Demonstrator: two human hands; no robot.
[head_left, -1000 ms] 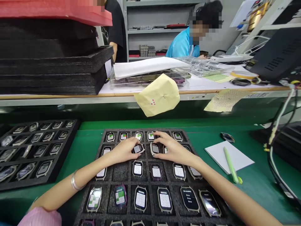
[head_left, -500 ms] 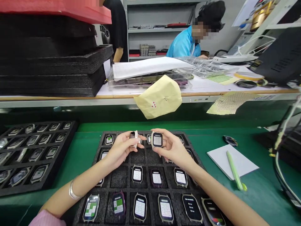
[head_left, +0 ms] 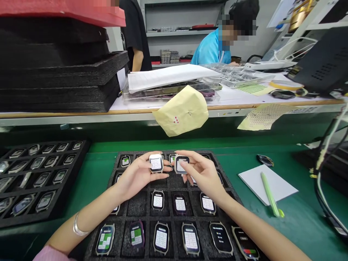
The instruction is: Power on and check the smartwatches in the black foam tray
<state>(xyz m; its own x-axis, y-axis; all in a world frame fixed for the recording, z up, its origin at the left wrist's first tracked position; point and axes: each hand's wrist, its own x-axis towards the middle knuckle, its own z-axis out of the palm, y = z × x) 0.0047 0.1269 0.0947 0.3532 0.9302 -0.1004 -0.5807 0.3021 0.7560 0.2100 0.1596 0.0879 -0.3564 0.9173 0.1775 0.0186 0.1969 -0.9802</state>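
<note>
The left watch (head_left: pixel 156 164) and right watch (head_left: pixel 178 165) are up over the far half of the tray (head_left: pixel 136 204). The left hand (head_left: pixel 138 174) grips one by its edges; the right hand (head_left: pixel 203 175) grips the other, thumb hiding part of its screen. Both backs are hidden. The tray's compartments hold other watches (head_left: pixel 158 199); forearms (head_left: pixel 100 206) cover some, and the near edge is cut off. Left of the tray, a second tray (head_left: pixel 70 181) of watches is also cut off. Right of it lies a pad (head_left: pixel 254 178) with a pen (head_left: pixel 268 192).
</note>
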